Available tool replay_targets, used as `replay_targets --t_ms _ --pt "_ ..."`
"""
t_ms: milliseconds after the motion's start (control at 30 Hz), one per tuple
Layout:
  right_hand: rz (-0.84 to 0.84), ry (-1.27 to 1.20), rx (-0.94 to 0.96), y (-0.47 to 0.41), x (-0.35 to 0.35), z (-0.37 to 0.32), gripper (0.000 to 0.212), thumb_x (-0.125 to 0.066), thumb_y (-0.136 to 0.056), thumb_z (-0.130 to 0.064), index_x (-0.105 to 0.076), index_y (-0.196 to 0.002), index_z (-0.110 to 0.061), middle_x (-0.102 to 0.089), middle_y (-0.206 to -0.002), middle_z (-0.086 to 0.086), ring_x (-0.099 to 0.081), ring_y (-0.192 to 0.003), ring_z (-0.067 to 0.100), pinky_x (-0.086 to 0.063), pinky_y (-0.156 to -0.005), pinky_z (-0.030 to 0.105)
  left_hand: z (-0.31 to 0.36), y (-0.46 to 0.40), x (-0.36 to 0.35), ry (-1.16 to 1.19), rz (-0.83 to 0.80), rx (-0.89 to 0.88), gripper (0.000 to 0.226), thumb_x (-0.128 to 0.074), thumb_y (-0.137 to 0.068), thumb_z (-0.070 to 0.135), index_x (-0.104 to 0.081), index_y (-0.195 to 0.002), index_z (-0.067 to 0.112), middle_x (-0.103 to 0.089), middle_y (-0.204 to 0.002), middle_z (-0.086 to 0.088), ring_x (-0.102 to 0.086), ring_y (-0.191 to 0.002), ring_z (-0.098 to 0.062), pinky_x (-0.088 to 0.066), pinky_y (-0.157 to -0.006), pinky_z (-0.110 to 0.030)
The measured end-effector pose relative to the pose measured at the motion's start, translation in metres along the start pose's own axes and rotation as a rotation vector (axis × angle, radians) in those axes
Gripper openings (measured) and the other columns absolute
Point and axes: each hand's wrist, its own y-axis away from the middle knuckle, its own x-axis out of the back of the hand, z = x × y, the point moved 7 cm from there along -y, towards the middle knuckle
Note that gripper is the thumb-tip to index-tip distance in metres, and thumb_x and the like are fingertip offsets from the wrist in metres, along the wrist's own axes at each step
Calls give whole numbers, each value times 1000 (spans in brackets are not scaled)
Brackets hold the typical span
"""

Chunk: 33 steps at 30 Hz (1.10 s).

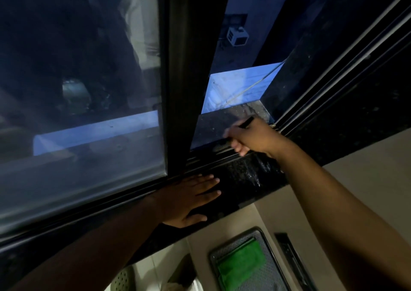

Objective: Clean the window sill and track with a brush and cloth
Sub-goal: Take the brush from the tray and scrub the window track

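My right hand (249, 138) is closed around a dark brush (245, 122); its thin handle sticks up past my knuckles and its head is hidden under my fingers, down in the window track (208, 157). My left hand (189, 198) lies flat, fingers spread, on the black speckled sill (251, 175), which shows wet streaks near my right wrist. A green cloth (242, 266) lies folded on a grey tray below the sill. The sliding pane (84, 90) is pushed left, leaving the right part open.
The dark window frame post (184, 79) stands between the pane and the opening. Beyond the track, an outer ledge (224, 121) is dusty. The grey tray (269, 253) rests on a pale surface below, beside a perforated white object (123, 279).
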Motion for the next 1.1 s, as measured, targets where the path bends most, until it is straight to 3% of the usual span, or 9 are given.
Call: replay_targets --t_ms 167,300,433,500,733,833,967,1033,1100 --pt "592 487 42 21 109 20 24 -61 -85 -24 -72 -84 -3 -72 -82 24 -67 -75 35 -57 -76 44 0 0 -1 3 -7 4 67 -38 -98 54 -30 -153 16 -16 -164 -13 -10 -152 -27 -15 -123 -41" --pt "444 786 23 23 79 28 26 -58 -86 -23 -73 -89 -3 -72 -90 24 -68 -86 35 -56 -80 42 0 -1 -2 11 -13 -8 67 -37 -99 54 -29 -153 15 -15 -164 -13 -9 -152 -27 -16 -123 -42" --pt "118 -19 24 19 9 26 19 -58 -88 -18 -74 -81 -9 -64 -60 9 -59 -53 20 -53 -46 29 -1 -1 -1 16 -16 -10 67 -37 -99 55 -29 -153 15 -16 -163 -13 -9 -152 -27 -18 -122 -43" --pt "29 -201 -1 17 8 29 22 -56 -88 -19 -74 -78 -11 -64 -58 10 -58 -48 19 -49 -40 25 0 -1 -1 13 -19 -12 67 -38 -99 54 -29 -153 15 -17 -163 -14 -10 -152 -27 -19 -122 -43" --pt "506 858 -103 24 106 36 27 -58 -88 -26 -71 -97 -4 -69 -98 26 -66 -91 40 -55 -82 44 1 -1 0 8 -38 -12 68 -38 -99 53 -27 -154 15 -13 -164 -13 -7 -152 -26 -18 -122 -44" --pt "396 745 70 29 59 23 24 -57 -88 -21 -72 -91 -2 -72 -91 23 -68 -86 34 -52 -77 36 1 -1 -2 6 -61 -6 68 -35 -99 55 -25 -155 16 -10 -165 -12 -4 -153 -26 -15 -122 -44" --pt "75 -70 106 32 -20 23 20 -56 -86 -15 -75 -82 -8 -66 -60 6 -61 -50 17 -51 -45 27 1 0 2 2 -35 -8 68 -38 -99 54 -27 -154 16 -15 -164 -12 -9 -152 -27 -18 -122 -44" --pt "136 -240 -2 28 -3 43 23 -54 -90 -13 -74 -78 -12 -63 -58 9 -57 -46 18 -51 -41 26 1 0 1 15 -44 -11 68 -37 -99 54 -26 -154 15 -13 -164 -12 -7 -152 -27 -17 -122 -45" --pt "413 -156 -49 34 45 65 23 -58 -91 -12 -72 -73 -15 -62 -60 12 -55 -46 19 -50 -44 27 2 -1 1 12 -50 -18 68 -36 -99 54 -25 -155 15 -11 -164 -12 -4 -153 -26 -16 -122 -45"
